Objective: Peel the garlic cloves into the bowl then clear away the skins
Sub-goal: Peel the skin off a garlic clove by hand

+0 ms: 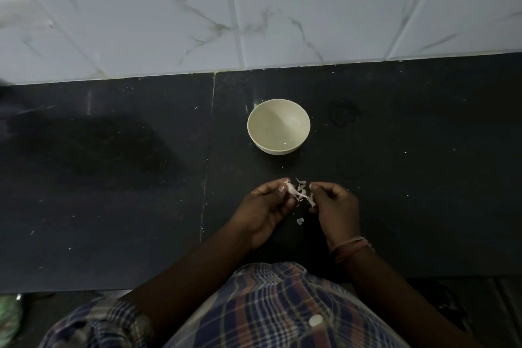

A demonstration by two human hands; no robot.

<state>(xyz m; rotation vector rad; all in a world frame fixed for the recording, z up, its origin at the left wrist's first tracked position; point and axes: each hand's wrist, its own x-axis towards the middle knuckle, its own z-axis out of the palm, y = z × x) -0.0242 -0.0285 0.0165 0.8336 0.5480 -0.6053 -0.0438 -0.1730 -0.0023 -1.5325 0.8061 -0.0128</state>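
Two bare forearms and a checked shirt

We are looking down on a person who is wearing a plaid shirt [271, 308] in dark blue, white and rusty red, with thin yellowish lines crossing the checks. A round white button [315, 320] is showing on its front, low in the view. The sleeve [96, 325] on the left arm is sitting bunched above the elbow, leaving the forearm bare. We are seeing a few thin pinkish bands [351, 247] circling the right wrist. The left hand [268, 206] and right hand [334, 206] are wearing no gloves or rings that we can make out.
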